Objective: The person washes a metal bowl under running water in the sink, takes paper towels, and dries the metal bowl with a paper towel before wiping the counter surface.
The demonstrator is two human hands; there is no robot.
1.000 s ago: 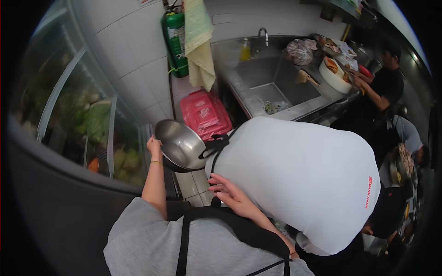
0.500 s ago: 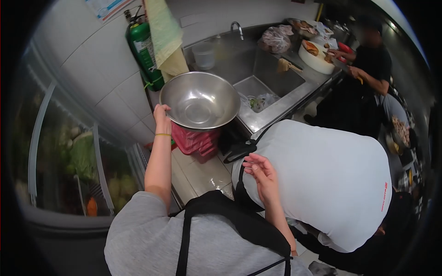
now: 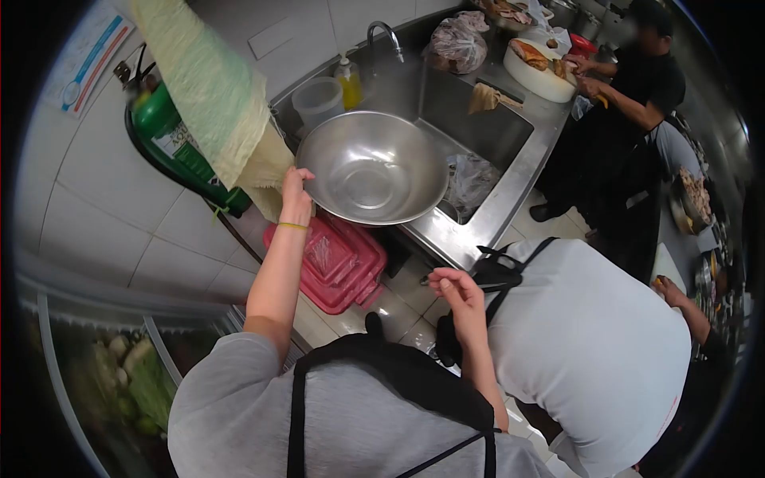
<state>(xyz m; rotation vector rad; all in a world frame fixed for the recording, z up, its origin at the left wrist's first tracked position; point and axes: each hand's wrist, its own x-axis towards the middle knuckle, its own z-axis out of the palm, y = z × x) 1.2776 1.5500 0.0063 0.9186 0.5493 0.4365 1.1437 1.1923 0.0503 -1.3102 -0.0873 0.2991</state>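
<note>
My left hand [image 3: 296, 195] grips the left rim of a wide stainless steel mixing bowl [image 3: 373, 167]. The bowl's inside is bare, and it is held over the near left corner of the steel sink [image 3: 446, 243]. Below the bowl sits a red lidded plastic bin [image 3: 331, 263]. My right hand [image 3: 462, 299] hangs in the air with its fingers loosely bent and nothing visible in it. Just right of that hand is the back of a co-worker in a white shirt [image 3: 590, 319].
Along the wall are a green fire extinguisher [image 3: 171, 131] and a hanging cloth [image 3: 227, 103]. A clear plastic tub [image 3: 317, 101], soap bottle [image 3: 348, 82] and faucet [image 3: 386, 38] stand behind the bowl. Another person in black [image 3: 637, 88] works beside a white round board [image 3: 538, 76].
My view has swung, and I am closer to the sink. The bowl, in my left hand, now overlaps the sink's corner. More of the red bin shows.
</note>
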